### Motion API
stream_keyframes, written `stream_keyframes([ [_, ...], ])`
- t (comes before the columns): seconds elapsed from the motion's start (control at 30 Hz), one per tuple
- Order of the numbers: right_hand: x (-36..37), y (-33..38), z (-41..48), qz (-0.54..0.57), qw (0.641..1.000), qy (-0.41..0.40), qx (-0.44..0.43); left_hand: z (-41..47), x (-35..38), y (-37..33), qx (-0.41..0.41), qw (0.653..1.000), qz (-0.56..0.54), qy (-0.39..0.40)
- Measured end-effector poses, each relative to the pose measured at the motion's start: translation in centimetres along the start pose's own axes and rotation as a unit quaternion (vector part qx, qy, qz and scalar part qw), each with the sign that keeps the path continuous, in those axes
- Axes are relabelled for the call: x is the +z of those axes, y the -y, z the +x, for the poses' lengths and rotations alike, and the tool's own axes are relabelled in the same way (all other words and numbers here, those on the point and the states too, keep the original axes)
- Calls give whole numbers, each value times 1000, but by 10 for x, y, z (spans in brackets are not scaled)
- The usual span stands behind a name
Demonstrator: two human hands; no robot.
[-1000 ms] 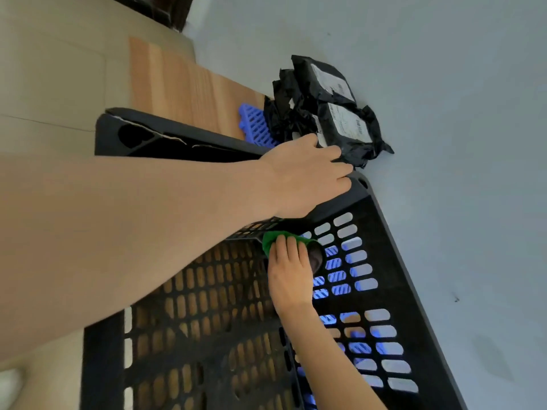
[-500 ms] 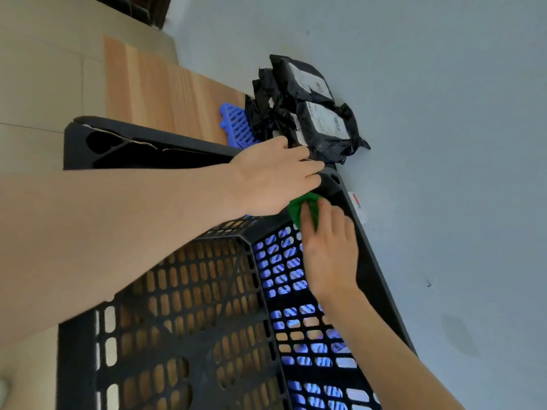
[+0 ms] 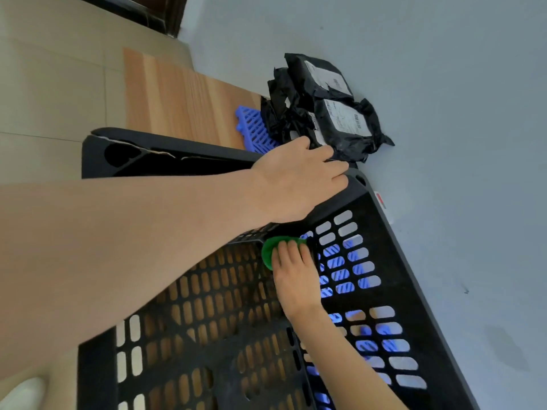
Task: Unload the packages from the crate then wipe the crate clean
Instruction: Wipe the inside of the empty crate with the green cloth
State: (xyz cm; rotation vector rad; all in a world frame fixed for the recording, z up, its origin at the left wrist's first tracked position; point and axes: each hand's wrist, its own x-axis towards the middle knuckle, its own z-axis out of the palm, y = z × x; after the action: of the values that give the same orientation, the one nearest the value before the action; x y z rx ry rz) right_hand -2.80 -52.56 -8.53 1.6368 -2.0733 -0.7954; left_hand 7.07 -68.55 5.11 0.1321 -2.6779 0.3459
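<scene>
1. The black slatted crate (image 3: 414,294) holds no packages, so the unloading looks finished and the wiping is under way. It sits where it did half a second earlier.
2. The black packages (image 3: 334,113) lie piled outside the crate, just beyond its far corner. They rest partly on a blue grid panel (image 3: 254,128) beside a wooden board (image 3: 183,96), and they have not moved.
3. The left hand (image 3: 299,179) stays on the crate's far corner rim. Its fingers are nearly straight and press on the plastic to steady it, holding nothing else.
4. The right hand (image 3: 296,276) has changed most. Half a second earlier it was up at the rim corner, just beside the left hand. Now it is down inside the crate, where the base meets the side wall. Its fingers (image 3: 288,253) lie flat and press on the cloth rather than curling round it. One second earlier it was at nearly this same spot, which suggests a back-and-forth wiping stroke.
5. The green cloth (image 3: 270,250) is bunched under those fingertips and touches the inner corner.
</scene>
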Motion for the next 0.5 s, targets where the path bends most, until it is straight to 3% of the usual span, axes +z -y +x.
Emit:
stream_keyframes([
  [0.1,14,18,-1,-23,995,83,-45,2,5,0,-3,1000,4,-14],
  [0.2,2,7,1,-37,993,79,-74,2,8,-1,1,1000,21,-21],
  [0.27,-17,-14,-1,-34,996,38,-70,1,7,0,-11,999,7,-35],
  [0.5,-92,-100,-25,-20,986,-156,62,-4,7,0,4,998,21,-51],
])
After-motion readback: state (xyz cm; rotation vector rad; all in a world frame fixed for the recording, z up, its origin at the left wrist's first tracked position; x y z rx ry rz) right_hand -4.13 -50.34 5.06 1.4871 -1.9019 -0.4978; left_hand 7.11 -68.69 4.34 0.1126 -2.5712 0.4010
